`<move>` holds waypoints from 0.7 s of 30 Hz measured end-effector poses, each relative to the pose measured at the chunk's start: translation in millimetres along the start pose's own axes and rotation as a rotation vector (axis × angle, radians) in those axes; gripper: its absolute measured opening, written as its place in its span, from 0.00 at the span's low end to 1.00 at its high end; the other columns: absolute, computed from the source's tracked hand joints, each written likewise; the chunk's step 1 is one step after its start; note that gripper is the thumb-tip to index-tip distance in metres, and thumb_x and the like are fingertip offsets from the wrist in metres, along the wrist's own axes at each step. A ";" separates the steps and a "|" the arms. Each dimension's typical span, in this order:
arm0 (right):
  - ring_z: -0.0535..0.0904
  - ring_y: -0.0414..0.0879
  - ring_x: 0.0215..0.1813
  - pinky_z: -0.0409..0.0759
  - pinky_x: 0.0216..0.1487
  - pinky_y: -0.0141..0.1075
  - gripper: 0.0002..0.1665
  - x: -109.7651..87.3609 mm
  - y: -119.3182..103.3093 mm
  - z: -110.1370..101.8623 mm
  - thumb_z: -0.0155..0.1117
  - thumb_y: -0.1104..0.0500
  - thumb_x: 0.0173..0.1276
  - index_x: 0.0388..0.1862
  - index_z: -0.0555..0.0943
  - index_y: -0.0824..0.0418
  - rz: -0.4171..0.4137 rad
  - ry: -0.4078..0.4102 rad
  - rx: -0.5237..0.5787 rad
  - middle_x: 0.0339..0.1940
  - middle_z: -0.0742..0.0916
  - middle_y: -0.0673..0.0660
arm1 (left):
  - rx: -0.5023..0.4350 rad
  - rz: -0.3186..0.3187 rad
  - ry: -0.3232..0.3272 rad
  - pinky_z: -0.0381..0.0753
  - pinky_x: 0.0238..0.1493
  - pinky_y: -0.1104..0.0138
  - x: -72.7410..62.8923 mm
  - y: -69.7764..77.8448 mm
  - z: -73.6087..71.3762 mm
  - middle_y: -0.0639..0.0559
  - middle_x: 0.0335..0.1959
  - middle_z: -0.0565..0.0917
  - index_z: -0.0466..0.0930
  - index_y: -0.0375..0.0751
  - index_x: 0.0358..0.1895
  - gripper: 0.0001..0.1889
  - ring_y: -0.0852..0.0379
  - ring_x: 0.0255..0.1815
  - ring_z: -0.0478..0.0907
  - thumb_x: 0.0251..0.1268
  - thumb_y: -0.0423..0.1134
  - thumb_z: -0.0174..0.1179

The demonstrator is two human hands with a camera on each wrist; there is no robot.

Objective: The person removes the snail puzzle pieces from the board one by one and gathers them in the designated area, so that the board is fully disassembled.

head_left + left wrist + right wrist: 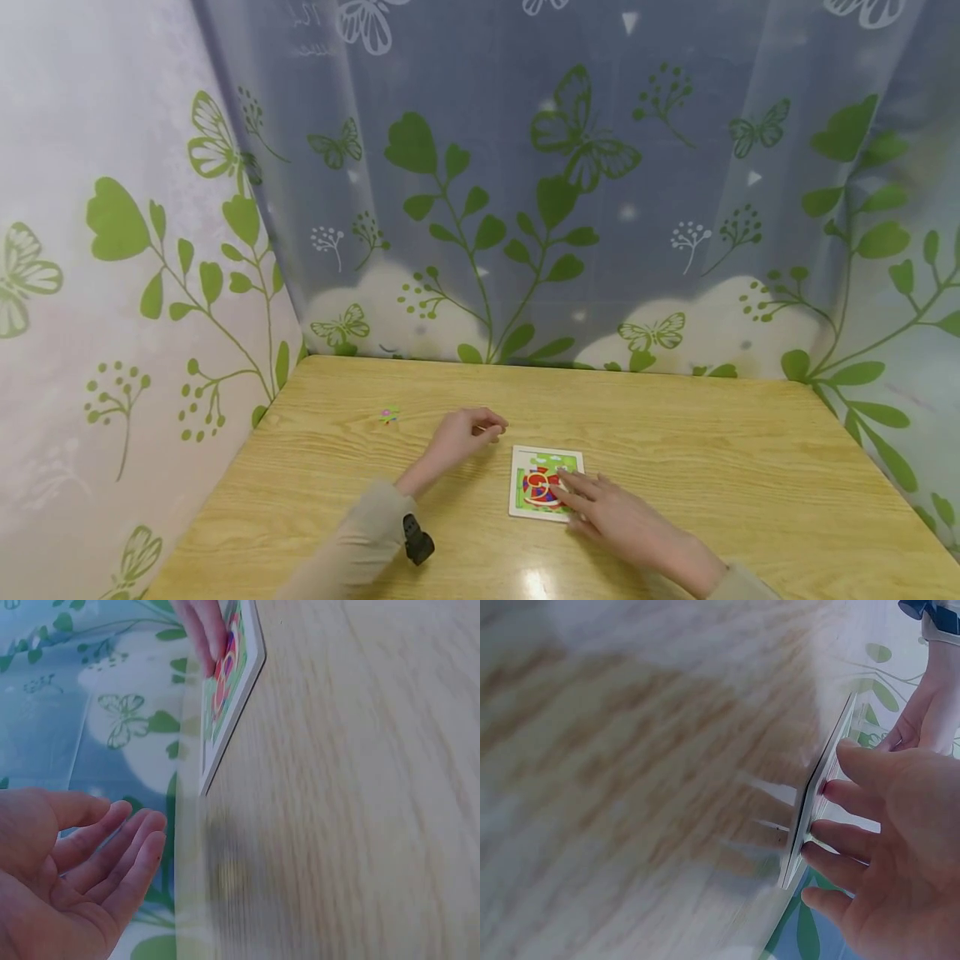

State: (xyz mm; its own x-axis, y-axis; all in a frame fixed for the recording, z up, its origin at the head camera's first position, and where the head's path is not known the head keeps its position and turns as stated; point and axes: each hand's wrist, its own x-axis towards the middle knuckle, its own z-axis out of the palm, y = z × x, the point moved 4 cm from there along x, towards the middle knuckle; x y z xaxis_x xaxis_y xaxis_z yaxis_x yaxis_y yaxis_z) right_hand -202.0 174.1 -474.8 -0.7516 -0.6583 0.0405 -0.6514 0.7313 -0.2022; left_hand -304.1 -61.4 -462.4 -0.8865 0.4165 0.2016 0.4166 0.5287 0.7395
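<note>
A square picture board, which looks like a children's puzzle with a white border and a red, blue and green picture, lies flat on the wooden table. My right hand rests its spread fingertips on the right part of the board, hiding some of the picture. From the right wrist view, the board shows edge-on beside the fingers. To the left of the board, my left hand hovers with loosely bent fingers; its palm holds nothing in the left wrist view.
Several small, brightly coloured pieces lie together on the table, farther back and left of my left hand. Curtains printed with leaves and butterflies stand behind the table and along its sides. A black device is strapped to my left wrist.
</note>
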 end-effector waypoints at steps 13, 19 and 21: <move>0.75 0.67 0.67 0.71 0.66 0.62 0.30 2.9 3.1 1.5 0.59 0.47 0.77 0.70 0.76 0.63 -0.030 0.015 0.014 0.74 0.74 0.65 | -0.025 -0.029 -0.100 0.82 0.40 0.70 7.7 13.3 29.4 0.48 0.41 0.89 0.88 0.38 0.48 0.10 0.59 0.37 0.84 0.76 0.38 0.59; 0.76 0.64 0.67 0.71 0.66 0.61 0.30 2.7 2.6 1.5 0.59 0.47 0.77 0.70 0.76 0.64 -0.045 0.026 -0.001 0.73 0.74 0.66 | -0.059 -0.080 -0.153 0.81 0.35 0.74 9.0 14.7 39.1 0.49 0.40 0.89 0.88 0.37 0.47 0.09 0.59 0.35 0.84 0.74 0.36 0.60; 0.76 0.63 0.68 0.71 0.67 0.60 0.30 2.6 2.6 1.3 0.59 0.48 0.77 0.70 0.75 0.64 -0.040 0.024 0.002 0.73 0.74 0.66 | -0.059 -0.103 -0.170 0.81 0.35 0.73 8.6 14.0 42.0 0.49 0.39 0.88 0.88 0.37 0.48 0.09 0.59 0.35 0.84 0.74 0.37 0.60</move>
State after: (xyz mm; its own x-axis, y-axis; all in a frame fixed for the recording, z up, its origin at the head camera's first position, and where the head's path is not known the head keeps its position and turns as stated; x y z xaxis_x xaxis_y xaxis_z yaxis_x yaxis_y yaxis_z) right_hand -205.5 174.0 -476.5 -0.7273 -0.6825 0.0722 -0.6808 0.7041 -0.2016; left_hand -297.4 -19.3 -477.3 -0.8751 0.4837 0.0157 0.3087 0.5331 0.7877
